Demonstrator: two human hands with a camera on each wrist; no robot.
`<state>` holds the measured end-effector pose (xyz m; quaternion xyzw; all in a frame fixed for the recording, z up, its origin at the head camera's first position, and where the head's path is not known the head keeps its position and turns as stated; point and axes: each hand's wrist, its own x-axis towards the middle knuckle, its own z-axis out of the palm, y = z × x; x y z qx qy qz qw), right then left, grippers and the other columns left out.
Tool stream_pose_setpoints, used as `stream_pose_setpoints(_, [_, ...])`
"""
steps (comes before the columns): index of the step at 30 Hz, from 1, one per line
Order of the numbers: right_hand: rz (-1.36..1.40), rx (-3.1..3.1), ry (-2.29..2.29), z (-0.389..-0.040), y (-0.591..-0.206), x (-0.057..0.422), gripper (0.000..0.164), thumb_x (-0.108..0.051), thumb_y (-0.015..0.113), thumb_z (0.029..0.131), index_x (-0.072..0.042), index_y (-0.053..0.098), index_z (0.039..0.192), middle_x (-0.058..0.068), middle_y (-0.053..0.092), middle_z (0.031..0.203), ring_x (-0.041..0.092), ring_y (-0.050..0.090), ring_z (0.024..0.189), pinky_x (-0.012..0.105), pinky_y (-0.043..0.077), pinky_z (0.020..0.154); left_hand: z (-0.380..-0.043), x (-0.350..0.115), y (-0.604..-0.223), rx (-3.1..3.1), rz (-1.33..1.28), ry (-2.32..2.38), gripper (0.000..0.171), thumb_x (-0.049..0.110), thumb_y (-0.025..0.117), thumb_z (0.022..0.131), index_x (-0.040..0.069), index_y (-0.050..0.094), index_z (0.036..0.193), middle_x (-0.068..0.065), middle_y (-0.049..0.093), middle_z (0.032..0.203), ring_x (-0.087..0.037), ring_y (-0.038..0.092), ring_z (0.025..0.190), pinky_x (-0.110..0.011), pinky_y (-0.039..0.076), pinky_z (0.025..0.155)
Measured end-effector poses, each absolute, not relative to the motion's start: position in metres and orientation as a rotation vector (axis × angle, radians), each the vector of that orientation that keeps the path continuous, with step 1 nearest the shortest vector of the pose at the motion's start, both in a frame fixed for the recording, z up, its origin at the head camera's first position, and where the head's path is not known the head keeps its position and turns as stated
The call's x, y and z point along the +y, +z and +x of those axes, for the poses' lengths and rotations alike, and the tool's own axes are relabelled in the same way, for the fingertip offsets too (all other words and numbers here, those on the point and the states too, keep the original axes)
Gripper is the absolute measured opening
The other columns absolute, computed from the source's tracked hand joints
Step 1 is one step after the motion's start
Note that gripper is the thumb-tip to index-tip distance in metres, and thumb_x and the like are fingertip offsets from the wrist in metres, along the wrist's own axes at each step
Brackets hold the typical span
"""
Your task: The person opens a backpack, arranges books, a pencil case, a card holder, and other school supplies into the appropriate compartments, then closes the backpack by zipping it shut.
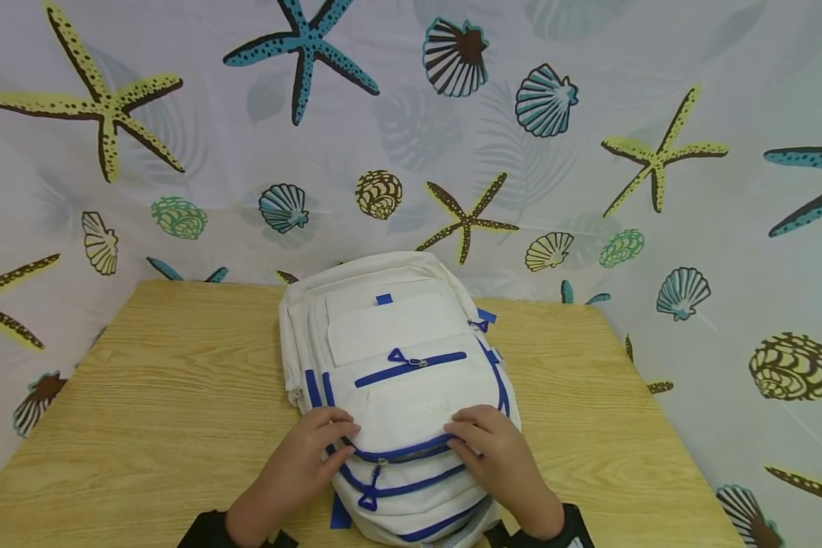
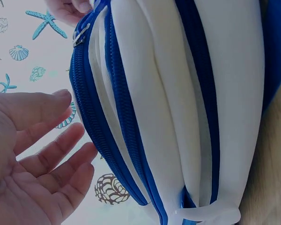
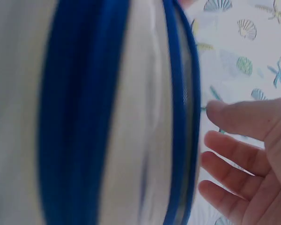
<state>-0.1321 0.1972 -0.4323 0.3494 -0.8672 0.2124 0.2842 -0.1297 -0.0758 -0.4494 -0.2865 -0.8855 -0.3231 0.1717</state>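
Note:
A white backpack [image 1: 397, 331] with blue zipper trim lies front side up on a wooden table. My left hand [image 1: 315, 449] is at the left edge of its front pocket, fingertips right by the blue zipper. In the left wrist view, that hand's fingers [image 2: 77, 136] are loosely bent beside the bag and pinch nothing. The right hand [image 1: 496, 453] is at the pocket's right edge. Its fingers [image 3: 229, 176] reach toward the blue trim in the right wrist view, likewise relaxed. Between the hands, a zipper pull [image 1: 368, 498] with a blue triangle hangs from the pocket zipper.
The wooden table [image 1: 178, 380] extends to both sides of the bag. Behind and beside it hangs a white cloth [image 1: 356, 144] printed with starfish and shells. A second triangular zipper pull [image 1: 397, 355] sits on the bag's upper front, and a blue strap [image 1: 340, 511] shows below its left side.

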Motion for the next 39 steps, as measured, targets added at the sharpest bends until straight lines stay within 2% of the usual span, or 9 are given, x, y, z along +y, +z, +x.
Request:
stream_pose_setpoints(6, [1.190,-2.299,0.541,-0.126,-0.428,0.173,0.021,-0.010,0.075,0.066,-0.014,0.069,0.086,0.000,0.062,0.092,0.013,0.057,0.086,0.026,0.047,0.078,-0.131,-0.076,-0.451,-2.550,-0.798,-0.903,0.023,0.007,0.075,0.067,0.010,0.068,0.090,0.001,0.058,0.096,-0.014,0.054,0.093,-0.031,0.049,0.078])
stream_pose_setpoints(15, [1.516,-2.342,0.426,-0.122,-0.431,0.142,0.017,-0.016,0.067,0.078,-0.020,0.068,0.094,-0.007,0.063,0.100,0.008,0.054,0.096,0.020,0.042,0.087,-0.136,-0.080,-0.456,-2.498,-0.857,-0.892,0.024,0.010,0.076,0.067,0.009,0.068,0.089,0.000,0.061,0.099,-0.016,0.055,0.094,-0.032,0.048,0.079])
stream_pose_setpoints(23, [1.539,-2.417,0.304,-0.121,-0.436,0.132,0.014,-0.019,0.065,0.080,-0.025,0.070,0.092,-0.013,0.065,0.098,0.005,0.049,0.094,0.019,0.039,0.084,-0.138,-0.081,-0.461,-2.411,-0.906,-0.873,0.025,0.008,0.077,0.065,0.009,0.068,0.088,-0.001,0.061,0.097,-0.016,0.054,0.091,-0.032,0.047,0.077])
stream_pose_setpoints(34, [1.494,-2.432,0.201,-0.121,-0.444,0.126,0.016,-0.020,0.064,0.079,-0.028,0.070,0.093,-0.016,0.064,0.098,0.005,0.047,0.092,0.020,0.038,0.080,-0.137,-0.081,-0.458,-2.551,-0.867,-0.849,0.022,0.012,0.074,0.069,0.011,0.068,0.090,0.001,0.060,0.100,-0.015,0.053,0.096,-0.032,0.046,0.081])
stream_pose_setpoints(39, [1.462,-2.462,0.155,-0.121,-0.447,0.123,0.015,-0.021,0.064,0.079,-0.030,0.070,0.090,-0.016,0.062,0.092,0.005,0.045,0.089,0.021,0.037,0.078,-0.135,-0.081,-0.457,-2.585,-0.853,-0.859,0.022,0.013,0.073,0.070,0.012,0.068,0.091,0.002,0.060,0.102,-0.015,0.053,0.097,-0.033,0.046,0.082])
